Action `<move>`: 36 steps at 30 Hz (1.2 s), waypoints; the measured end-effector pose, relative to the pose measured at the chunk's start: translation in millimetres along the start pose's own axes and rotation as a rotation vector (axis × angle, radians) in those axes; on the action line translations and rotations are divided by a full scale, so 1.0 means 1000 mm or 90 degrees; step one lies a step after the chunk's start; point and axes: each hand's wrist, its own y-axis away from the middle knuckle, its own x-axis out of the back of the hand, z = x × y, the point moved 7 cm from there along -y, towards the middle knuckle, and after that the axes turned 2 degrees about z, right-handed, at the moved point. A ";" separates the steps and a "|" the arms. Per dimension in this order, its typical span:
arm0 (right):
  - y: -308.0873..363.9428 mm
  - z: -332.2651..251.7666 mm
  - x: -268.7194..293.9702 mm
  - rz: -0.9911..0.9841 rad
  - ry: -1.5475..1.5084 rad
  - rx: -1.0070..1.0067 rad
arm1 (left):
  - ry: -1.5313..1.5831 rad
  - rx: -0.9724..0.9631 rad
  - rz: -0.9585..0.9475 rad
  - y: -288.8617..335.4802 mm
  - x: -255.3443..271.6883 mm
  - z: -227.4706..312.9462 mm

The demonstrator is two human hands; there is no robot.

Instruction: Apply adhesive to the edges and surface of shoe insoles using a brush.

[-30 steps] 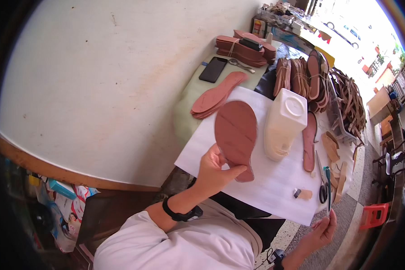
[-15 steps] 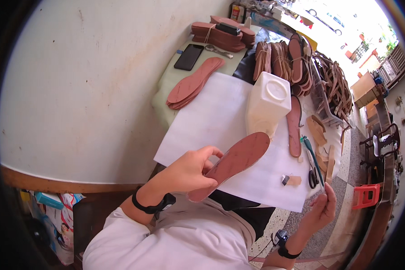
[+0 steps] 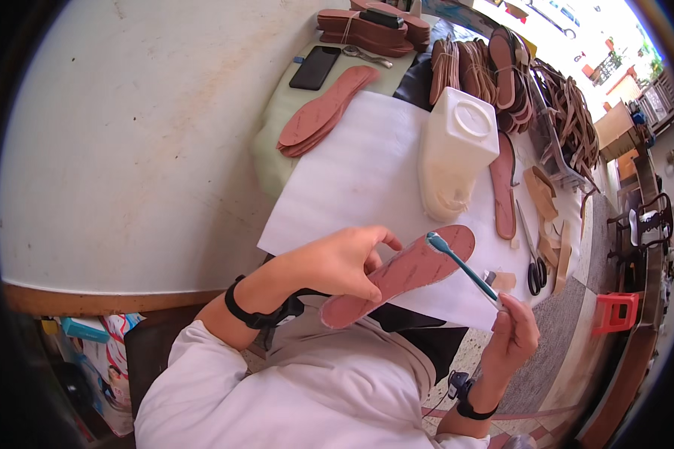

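The left hand is gripping a reddish-brown shoe insole, with the thumb lying on top and the fingers curling underneath near its heel end. It is holding the insole tilted above the person's lap, in front of the near edge of the counter. A black wristband is sitting on that wrist.

Beyond the left hand, a white sheet of paper is lying on the counter. Farther out, a small stack of matching insoles is resting on a pale green pad, with a black phone just beside it.

Between the two hands, a toothbrush with a teal handle is slanting across, and its head is touching the toe end of the insole. The right hand is closing around the lower end of the handle, fingers wrapped and thumb up.

Beyond the right hand, a white plastic jug is standing on the paper. To the right of it, another insole is lying flat, and a pair of scissors is lying near the counter's edge. Bundles of brown leather straps are piling up farther off, and a red stool is standing on the floor to the right of the right hand.
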 end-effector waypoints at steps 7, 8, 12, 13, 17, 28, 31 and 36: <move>-0.001 -0.001 -0.008 -0.045 0.015 0.024 | 0.006 0.032 -0.010 -0.009 -0.002 -0.002; -0.002 -0.002 -0.010 -0.031 0.011 0.042 | 0.009 0.039 -0.010 -0.010 -0.002 -0.003; -0.003 -0.005 -0.012 -0.016 0.005 0.066 | -0.011 0.033 -0.009 -0.013 -0.002 -0.006; -0.003 -0.005 -0.012 -0.016 0.006 0.066 | -0.016 0.032 -0.011 -0.014 -0.002 -0.006; -0.003 -0.004 -0.012 -0.038 0.017 0.046 | -0.021 0.042 -0.007 -0.014 -0.001 -0.004; 0.000 0.002 -0.011 -0.026 0.000 0.020 | 0.008 0.040 -0.037 -0.020 0.000 -0.008; 0.000 -0.001 -0.015 -0.039 0.019 0.035 | 0.032 0.041 -0.044 -0.020 -0.001 -0.010; -0.002 -0.002 -0.011 0.010 0.063 0.076 | 0.029 0.041 -0.049 -0.018 0.000 -0.007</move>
